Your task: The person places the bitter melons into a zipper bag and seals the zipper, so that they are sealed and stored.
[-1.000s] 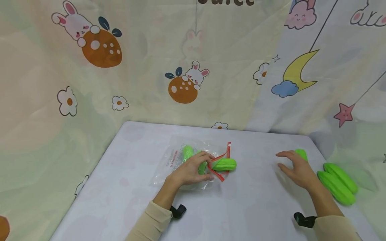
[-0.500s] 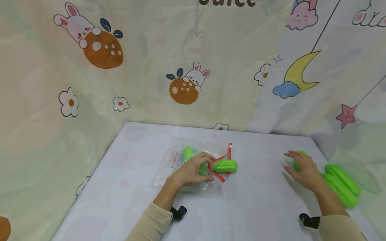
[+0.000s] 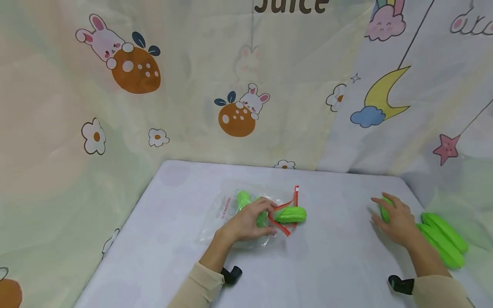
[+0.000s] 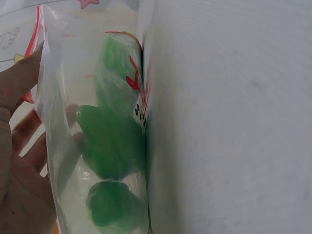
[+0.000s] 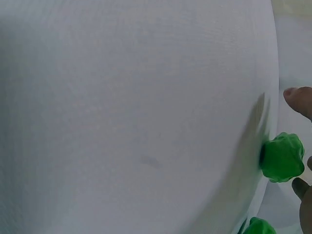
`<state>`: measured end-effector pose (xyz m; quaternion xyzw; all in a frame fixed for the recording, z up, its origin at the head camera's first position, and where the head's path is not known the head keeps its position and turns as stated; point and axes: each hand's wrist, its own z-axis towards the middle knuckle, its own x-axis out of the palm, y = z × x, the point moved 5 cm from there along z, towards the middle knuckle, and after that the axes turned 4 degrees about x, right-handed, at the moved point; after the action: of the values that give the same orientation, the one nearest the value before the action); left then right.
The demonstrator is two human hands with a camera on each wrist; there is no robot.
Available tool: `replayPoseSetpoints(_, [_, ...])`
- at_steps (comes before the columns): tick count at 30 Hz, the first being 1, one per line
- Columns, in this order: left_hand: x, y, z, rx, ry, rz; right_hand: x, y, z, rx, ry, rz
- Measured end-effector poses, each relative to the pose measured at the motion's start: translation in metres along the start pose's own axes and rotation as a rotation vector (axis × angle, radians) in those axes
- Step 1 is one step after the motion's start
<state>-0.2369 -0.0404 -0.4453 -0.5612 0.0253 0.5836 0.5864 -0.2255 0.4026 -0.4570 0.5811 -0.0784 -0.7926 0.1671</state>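
Left hand: the left hand (image 3: 250,220) grasps the clear bag (image 3: 215,216) by its mouth, fingers and thumb bent about the plastic edge.
Clear bag: lies on the table (image 3: 331,261) beneath the left fingers, most of it spreading behind and to the left of them.
Red strip: the red strip (image 3: 296,194) edges the bag's mouth, just right of the left fingertips.
Mouth piece: a ridged green piece, the mouth piece (image 3: 294,214), lies just right of the left fingertips, its far end past the strip.
Bagged pieces: one upper piece (image 3: 243,199) sits inside the plastic, beyond the left knuckles; one inner piece (image 3: 261,220) shows between the left thumb and fingers.
Right hand: the right hand (image 3: 400,222) is released, thumb and fingers spread about a green piece; the right wrist view shows a gap between thumb and piece, while contact with the other fingers is hard to tell.
Near piece: this near piece (image 5: 282,158) rests on the table between the right thumb and fingers.
Paired pieces: a far piece (image 3: 446,230) and a front piece (image 3: 443,250) lie side by side, right of the right fingers, beside the wrist.
Backdrop: a printed cloth (image 3: 185,64) hangs beyond both hands' fingers.
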Motion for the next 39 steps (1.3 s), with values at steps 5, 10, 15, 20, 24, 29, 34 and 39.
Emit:
replayPoseSetpoints(5, [-0.003,0.0,0.002,0.009,-0.005,0.003,-0.001,-0.007,-0.001,0.009,-0.016,-0.005])
replayPoseSetpoints(10, [-0.004,0.0,0.002,0.004,-0.008,0.0,-0.005,-0.015,0.0,0.071,0.014,-0.009])
replayPoseSetpoints(15, [-0.006,0.0,0.004,0.013,-0.018,0.007,-0.007,-0.019,0.0,0.126,0.052,-0.013])
replayPoseSetpoints(20, [-0.005,-0.002,0.005,0.009,-0.01,0.012,-0.007,-0.021,-0.003,0.171,0.038,-0.024])
replayPoseSetpoints(24, [-0.004,-0.001,0.005,0.002,-0.008,0.008,-0.005,-0.022,-0.006,0.205,0.056,-0.017])
replayPoseSetpoints(29, [-0.002,0.001,0.003,-0.006,-0.001,0.003,-0.002,-0.022,-0.009,0.232,0.095,-0.003])
replayPoseSetpoints(34, [-0.001,0.001,0.002,-0.014,-0.002,0.006,0.0,-0.021,-0.014,0.248,0.105,0.037])
replayPoseSetpoints(39, [-0.001,0.001,0.001,-0.018,0.001,0.01,0.001,-0.021,-0.017,0.229,0.08,0.035])
